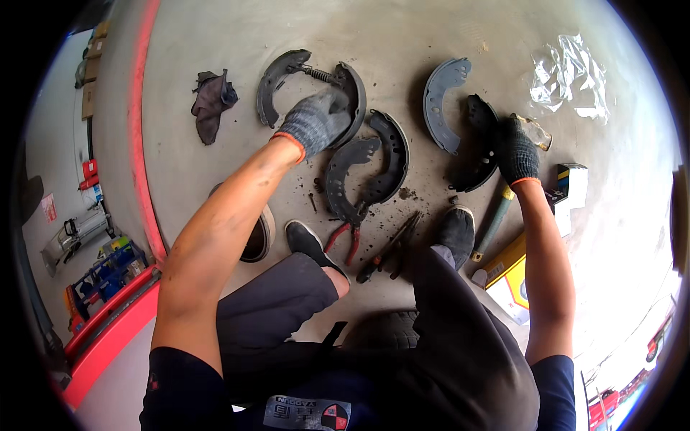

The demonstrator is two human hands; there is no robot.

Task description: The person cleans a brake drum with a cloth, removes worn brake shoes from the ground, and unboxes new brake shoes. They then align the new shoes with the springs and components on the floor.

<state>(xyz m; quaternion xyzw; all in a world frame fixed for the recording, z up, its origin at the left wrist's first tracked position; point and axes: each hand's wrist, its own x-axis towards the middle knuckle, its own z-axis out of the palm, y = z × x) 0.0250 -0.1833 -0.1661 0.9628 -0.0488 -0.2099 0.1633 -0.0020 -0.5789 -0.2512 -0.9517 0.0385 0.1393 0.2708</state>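
Left hand [313, 122] touching curved black piece [357, 100] by spring [316, 73] on floor [388, 36]; right hand [519, 152] at dark curved plate [483, 161]; fingers bent on left, cannot tell either grip.

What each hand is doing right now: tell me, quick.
Left hand: curled against the spring-linked brake shoe; whether gripping, cannot be told.
Right hand: by the rightmost brake shoe and green handle; what it holds cannot be told.

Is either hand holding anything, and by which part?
The left hand is at the inner edge of a brake shoe; the right hand covers the far part of a green-handled tool. Whether either grips cannot be told.
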